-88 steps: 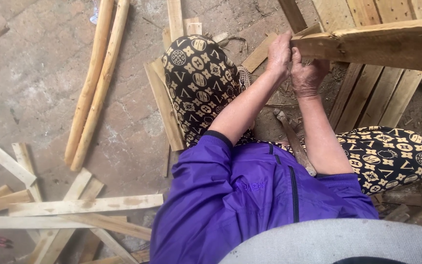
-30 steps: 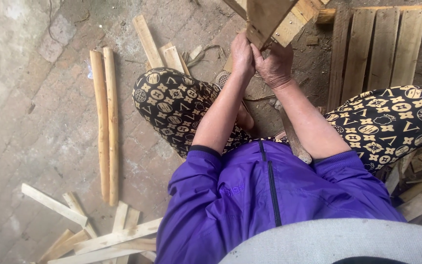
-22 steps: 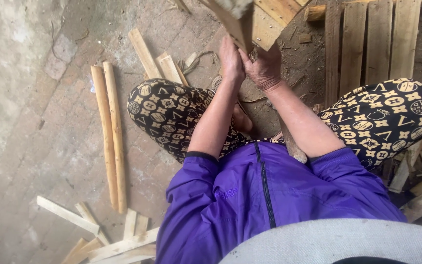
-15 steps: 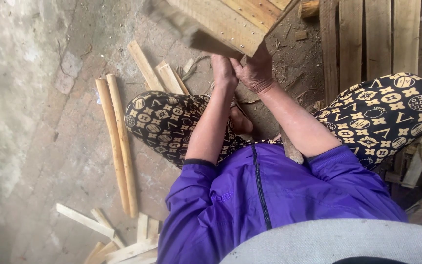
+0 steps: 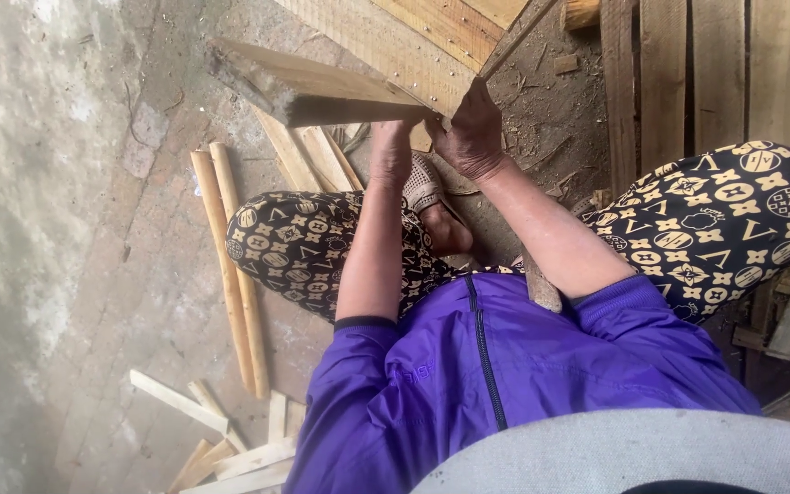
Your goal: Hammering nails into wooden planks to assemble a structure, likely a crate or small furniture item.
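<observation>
Since the earlier frame the wooden plank (image 5: 313, 87) has swung over to the left and now lies nearly level, its free end pointing left above the brick floor (image 5: 66, 229). The left hand (image 5: 391, 154) is clamped under its near end, and the right hand (image 5: 470, 137) grips the same end, just beside the left. Two round poles (image 5: 230, 265) lie on the floor at left, with slats (image 5: 688, 82) far right.
</observation>
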